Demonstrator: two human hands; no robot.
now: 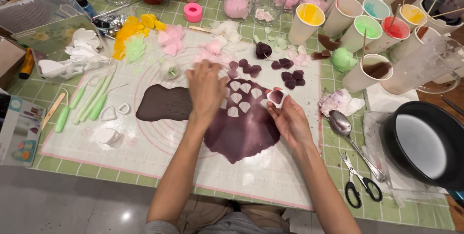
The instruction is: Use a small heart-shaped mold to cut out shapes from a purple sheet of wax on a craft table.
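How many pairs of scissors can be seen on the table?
1. The black-handled metal scissors lie on the green checked tablecloth at the right, below the metal spoon and right of the right hand. Others may be hidden among the clutter.

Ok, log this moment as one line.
left hand: flat on purple sheet | right hand: holding cutter with purple piece | cut petals: above sheet on mat
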